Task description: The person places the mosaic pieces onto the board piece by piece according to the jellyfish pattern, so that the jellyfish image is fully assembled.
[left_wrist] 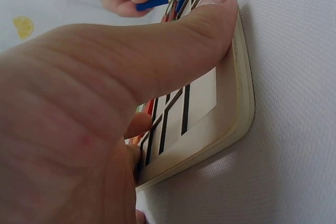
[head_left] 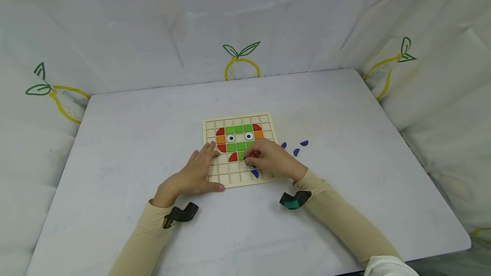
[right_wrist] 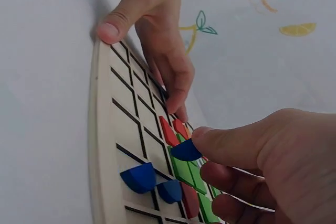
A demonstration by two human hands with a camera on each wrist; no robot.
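Observation:
A wooden grid board (head_left: 212, 169) lies on the table with green, red and orange pieces and two eye pieces set in its squares. My left hand (head_left: 194, 175) rests on the board's left side, its thumb (left_wrist: 215, 11) on the near edge and the other fingers spread along the grid. Over the lower middle of the board, my right hand (head_left: 273, 159) pinches a blue rounded piece (right_wrist: 186, 150) between thumb and fingers. Two more blue pieces lie on the grid just below it, one of them a blue piece (right_wrist: 139, 177) closer to the near edge.
Several loose blue pieces lie on the white table (head_left: 345, 139) right of the board, among them a half-round one (head_left: 304, 143). A white curtain (head_left: 153, 33) with lemon prints hangs behind and at the sides. Each wrist carries a dark camera mount (head_left: 295, 199).

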